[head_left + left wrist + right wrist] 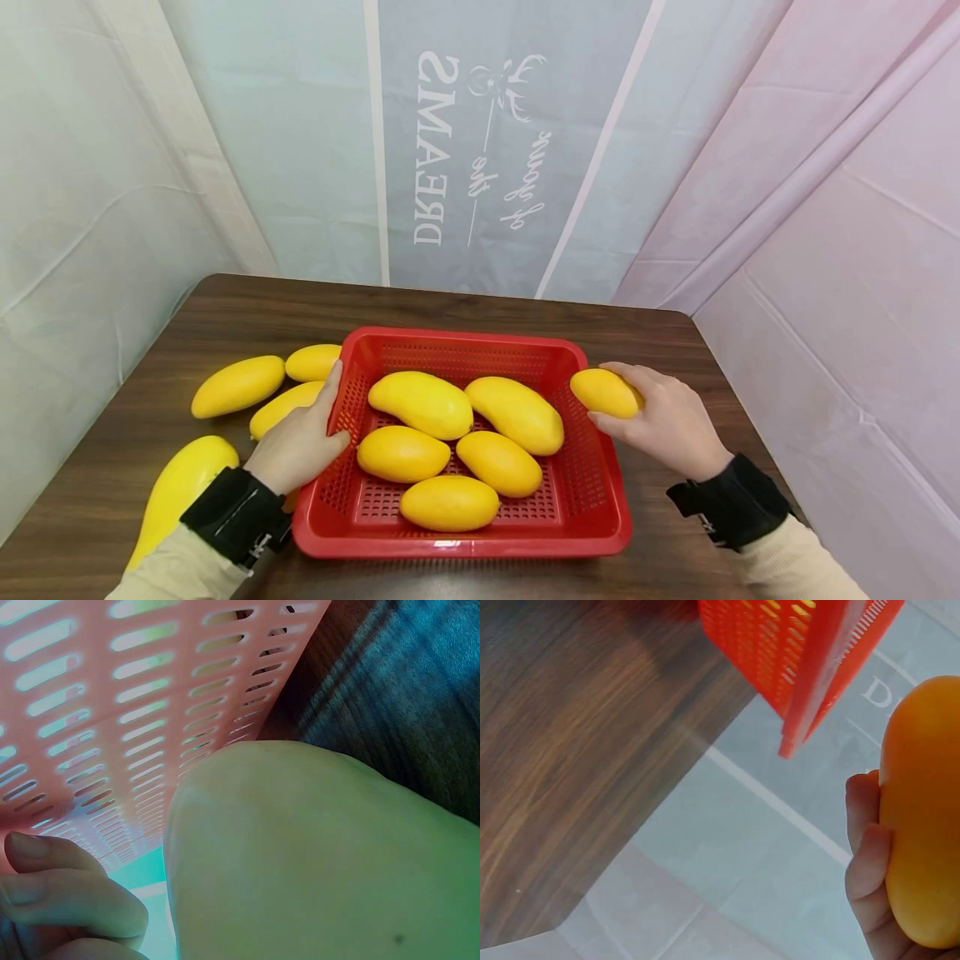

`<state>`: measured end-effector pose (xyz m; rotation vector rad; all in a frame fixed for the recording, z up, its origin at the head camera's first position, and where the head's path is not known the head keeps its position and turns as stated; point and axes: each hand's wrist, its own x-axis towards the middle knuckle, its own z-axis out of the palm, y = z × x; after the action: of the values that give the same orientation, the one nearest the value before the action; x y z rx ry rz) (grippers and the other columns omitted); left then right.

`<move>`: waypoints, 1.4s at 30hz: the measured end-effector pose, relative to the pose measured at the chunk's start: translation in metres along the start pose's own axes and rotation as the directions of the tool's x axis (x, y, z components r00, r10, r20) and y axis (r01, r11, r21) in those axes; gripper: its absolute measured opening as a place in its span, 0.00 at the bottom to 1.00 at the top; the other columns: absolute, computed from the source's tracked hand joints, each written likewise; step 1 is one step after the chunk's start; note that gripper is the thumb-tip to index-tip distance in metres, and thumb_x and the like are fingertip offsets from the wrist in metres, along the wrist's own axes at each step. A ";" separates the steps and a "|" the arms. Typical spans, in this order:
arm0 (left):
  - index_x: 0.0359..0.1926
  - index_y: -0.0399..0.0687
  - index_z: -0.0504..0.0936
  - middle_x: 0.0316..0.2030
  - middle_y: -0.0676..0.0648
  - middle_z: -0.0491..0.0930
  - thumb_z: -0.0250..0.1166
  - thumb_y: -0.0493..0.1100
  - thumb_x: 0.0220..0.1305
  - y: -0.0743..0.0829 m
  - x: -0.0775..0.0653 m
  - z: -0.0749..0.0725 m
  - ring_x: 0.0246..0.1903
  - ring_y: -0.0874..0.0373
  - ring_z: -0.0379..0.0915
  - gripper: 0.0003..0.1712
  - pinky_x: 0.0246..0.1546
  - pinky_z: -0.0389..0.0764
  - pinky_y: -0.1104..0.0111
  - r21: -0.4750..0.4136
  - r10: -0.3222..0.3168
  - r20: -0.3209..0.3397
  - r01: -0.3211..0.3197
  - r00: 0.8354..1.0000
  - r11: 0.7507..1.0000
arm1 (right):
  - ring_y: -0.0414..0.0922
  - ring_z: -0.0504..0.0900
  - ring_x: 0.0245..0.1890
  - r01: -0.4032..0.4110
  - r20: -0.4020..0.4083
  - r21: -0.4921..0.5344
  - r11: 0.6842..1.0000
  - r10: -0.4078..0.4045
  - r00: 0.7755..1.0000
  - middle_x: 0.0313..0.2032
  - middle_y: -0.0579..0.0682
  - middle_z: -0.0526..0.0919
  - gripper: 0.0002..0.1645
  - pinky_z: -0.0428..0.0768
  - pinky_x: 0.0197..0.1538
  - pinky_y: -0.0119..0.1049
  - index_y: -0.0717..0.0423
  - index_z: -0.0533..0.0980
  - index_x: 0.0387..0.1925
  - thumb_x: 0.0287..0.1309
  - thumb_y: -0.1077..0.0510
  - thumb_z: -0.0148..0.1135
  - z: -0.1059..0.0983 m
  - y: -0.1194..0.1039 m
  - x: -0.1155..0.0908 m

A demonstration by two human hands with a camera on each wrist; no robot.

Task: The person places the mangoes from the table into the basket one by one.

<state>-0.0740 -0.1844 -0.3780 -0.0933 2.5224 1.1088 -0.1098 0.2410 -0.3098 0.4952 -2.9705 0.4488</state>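
Note:
A red plastic basket [465, 547] with several yellow mangoes [420, 406] in it stands in the middle of the table. My left hand [300, 442] holds its left rim, thumb over the edge and index finger stretched along the side. In the left wrist view, curled fingers [75, 892] lie by the slotted basket wall [142, 690], and a mango [300, 855] fills the foreground. Beside the basket's right rim, my right hand [667, 417] grips a smaller mango [606, 393]. The right wrist view shows fingers wrapped around that mango [926, 817].
Left of the basket lie several more mangoes, among them one [238, 387] towards the back and a long one [183, 487] near my left forearm. The dark wooden table [645, 333] meets a printed cloth [480, 267] at its back edge and pale cloth walls at both sides.

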 end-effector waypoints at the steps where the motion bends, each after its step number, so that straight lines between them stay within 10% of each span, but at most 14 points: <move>1: 0.78 0.67 0.27 0.37 0.41 0.83 0.59 0.39 0.65 0.000 0.000 0.000 0.23 0.56 0.84 0.57 0.24 0.86 0.61 0.000 -0.002 0.000 0.002 1.000 1.000 | 0.41 0.72 0.27 0.005 -0.003 0.003 1.000 -0.005 1.000 0.38 0.50 0.84 0.33 0.70 0.27 0.33 0.53 0.77 0.57 0.50 0.45 0.72 0.000 -0.002 0.001; 42: 0.78 0.65 0.28 0.36 0.41 0.83 0.59 0.39 0.64 -0.001 0.002 0.001 0.23 0.57 0.83 0.57 0.24 0.86 0.61 0.012 0.002 -0.004 -0.002 1.000 1.000 | 0.39 0.77 0.33 0.125 0.021 0.328 0.936 -0.140 0.990 0.48 0.44 0.84 0.37 0.79 0.34 0.33 0.47 0.76 0.60 0.47 0.44 0.74 0.037 -0.081 0.029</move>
<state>-0.0748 -0.1843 -0.3800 -0.0895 2.5329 1.0951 -0.1124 0.1472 -0.3188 0.7393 -2.8867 0.9337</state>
